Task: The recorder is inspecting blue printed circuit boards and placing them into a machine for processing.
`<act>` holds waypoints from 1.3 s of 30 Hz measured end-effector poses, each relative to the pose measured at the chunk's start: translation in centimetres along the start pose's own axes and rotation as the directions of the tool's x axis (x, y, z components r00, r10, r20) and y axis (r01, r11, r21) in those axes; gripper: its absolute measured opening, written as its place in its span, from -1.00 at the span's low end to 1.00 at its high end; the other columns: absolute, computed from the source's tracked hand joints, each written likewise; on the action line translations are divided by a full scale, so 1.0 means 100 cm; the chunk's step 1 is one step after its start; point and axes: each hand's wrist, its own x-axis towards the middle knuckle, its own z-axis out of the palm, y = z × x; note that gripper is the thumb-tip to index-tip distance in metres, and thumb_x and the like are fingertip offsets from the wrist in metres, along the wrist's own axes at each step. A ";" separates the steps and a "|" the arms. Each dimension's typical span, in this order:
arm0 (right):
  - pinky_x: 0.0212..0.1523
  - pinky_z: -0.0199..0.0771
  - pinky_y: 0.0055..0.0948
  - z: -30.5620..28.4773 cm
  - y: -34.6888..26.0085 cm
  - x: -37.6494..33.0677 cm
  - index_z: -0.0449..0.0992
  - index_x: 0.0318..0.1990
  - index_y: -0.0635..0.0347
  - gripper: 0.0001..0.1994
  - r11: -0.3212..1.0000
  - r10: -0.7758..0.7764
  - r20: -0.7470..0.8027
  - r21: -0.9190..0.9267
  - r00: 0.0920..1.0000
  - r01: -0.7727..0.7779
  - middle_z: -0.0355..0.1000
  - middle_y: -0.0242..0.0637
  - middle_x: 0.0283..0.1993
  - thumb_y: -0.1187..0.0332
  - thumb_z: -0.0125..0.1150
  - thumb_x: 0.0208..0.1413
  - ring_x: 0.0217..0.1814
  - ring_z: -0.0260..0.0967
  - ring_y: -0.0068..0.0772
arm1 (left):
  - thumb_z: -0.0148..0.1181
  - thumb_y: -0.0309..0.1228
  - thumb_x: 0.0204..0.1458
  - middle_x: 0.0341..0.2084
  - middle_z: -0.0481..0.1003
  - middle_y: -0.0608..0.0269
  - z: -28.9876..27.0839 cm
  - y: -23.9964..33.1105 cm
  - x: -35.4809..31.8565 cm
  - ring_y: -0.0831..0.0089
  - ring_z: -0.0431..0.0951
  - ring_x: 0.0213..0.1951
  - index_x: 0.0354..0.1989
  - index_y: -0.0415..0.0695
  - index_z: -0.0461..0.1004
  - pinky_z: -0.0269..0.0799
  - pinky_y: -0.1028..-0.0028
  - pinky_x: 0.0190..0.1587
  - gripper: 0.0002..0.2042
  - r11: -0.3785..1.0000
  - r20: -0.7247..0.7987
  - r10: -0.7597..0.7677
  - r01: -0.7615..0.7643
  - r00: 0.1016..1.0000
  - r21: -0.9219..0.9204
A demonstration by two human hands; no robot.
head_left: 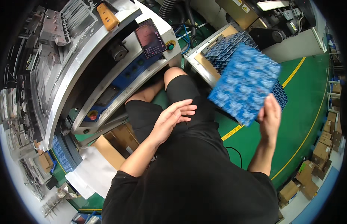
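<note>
My right hand (270, 114) grips a flat blue panel with a repeating pale pattern (246, 84) by its lower right edge. The panel is slightly smeared by motion and tilted, out to the right of my legs. Behind it, a stack or rack of similar blue pieces (227, 48) shows on a brown board, partly hidden by the panel. More blue gridded pieces (279, 95) peek out past its right edge. Over my lap, my left hand (175, 115) holds nothing, its fingers stretched and a little apart.
To the left stands a machine with a metal frame (74, 74), a red button (92, 115) and a phone (150, 38) resting on it. An orange-handled tool (107, 16) lies on top. Below are a cardboard box (121, 136) and white sheets (93, 170). Cartons (322, 149) line the far right.
</note>
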 end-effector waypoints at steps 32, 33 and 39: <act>-0.70 0.11 -0.52 -0.027 0.079 0.138 0.32 -0.62 0.16 -0.56 0.726 0.096 -0.170 -0.662 0.981 -0.186 0.21 -0.45 -0.74 0.11 -0.09 0.26 -0.76 0.11 -0.59 | 0.05 -0.23 0.18 -0.03 0.42 0.13 -0.044 -0.052 -0.019 0.43 0.42 -0.02 0.13 -0.25 0.28 0.33 0.46 0.04 -0.57 1.000 -0.125 0.018 -0.020 0.992 -0.010; -0.71 0.09 -0.52 -0.023 0.076 0.134 0.31 -0.62 0.17 -0.56 0.747 0.115 -0.189 -0.631 0.975 -0.210 0.20 -0.46 -0.74 0.12 -0.11 0.27 -0.77 0.09 -0.60 | 0.05 -0.23 0.18 -0.03 0.42 0.13 -0.045 -0.052 -0.017 0.43 0.42 -0.02 0.13 -0.25 0.28 0.33 0.46 0.04 -0.57 0.999 -0.155 0.041 -0.045 0.987 -0.023; -0.69 0.08 -0.57 -0.031 0.088 0.144 0.36 -0.56 0.19 -0.54 0.659 0.094 -0.124 -0.736 0.988 -0.156 0.20 -0.49 -0.72 0.07 -0.13 0.30 -0.74 0.08 -0.65 | 0.03 -0.27 0.20 -0.04 0.42 0.17 -0.050 -0.056 -0.013 0.46 0.41 -0.01 0.12 -0.22 0.30 0.32 0.48 0.04 -0.61 0.999 -0.099 0.048 -0.048 0.994 0.002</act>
